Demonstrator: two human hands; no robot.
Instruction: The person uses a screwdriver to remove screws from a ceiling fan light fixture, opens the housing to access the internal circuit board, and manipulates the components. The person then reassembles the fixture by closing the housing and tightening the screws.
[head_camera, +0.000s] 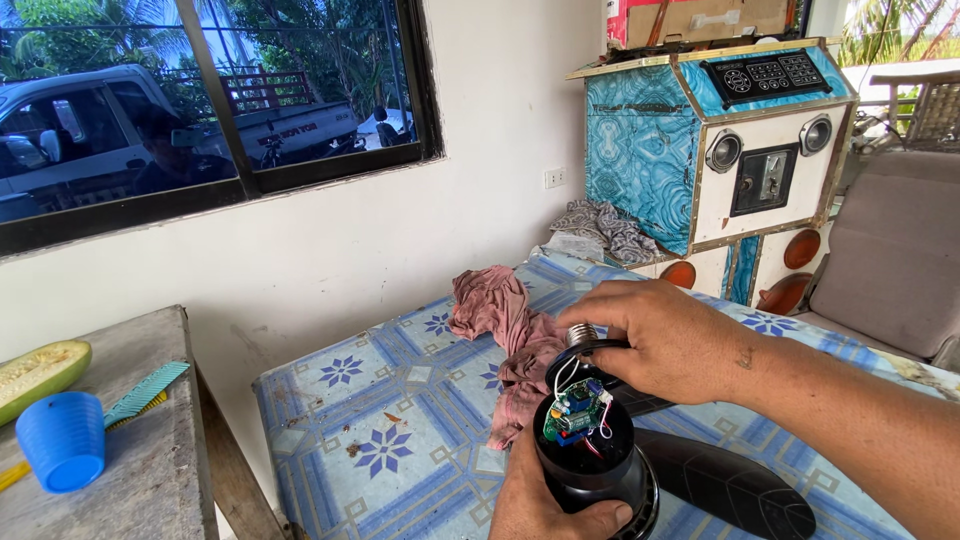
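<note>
Patterned table (400, 400): your left hand (545, 500) grips the black lamp housing (600, 470); your right hand (655, 340) pinches its screw cap (582, 335). Tugging could snap the thin wires (604, 420).

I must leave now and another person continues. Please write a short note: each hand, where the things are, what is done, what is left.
Left hand: grips the black lamp body from below, open end up.
Right hand: holds the screw base, lifted off the body; thin wires join it to the inside.
Things: the green circuit board sits tilted in the opening. A pink rag lies on the patterned table behind the lamp, a dark cover to its right.
Done: base is off, board exposed.
Left: board is not out; wires are attached.
</note>
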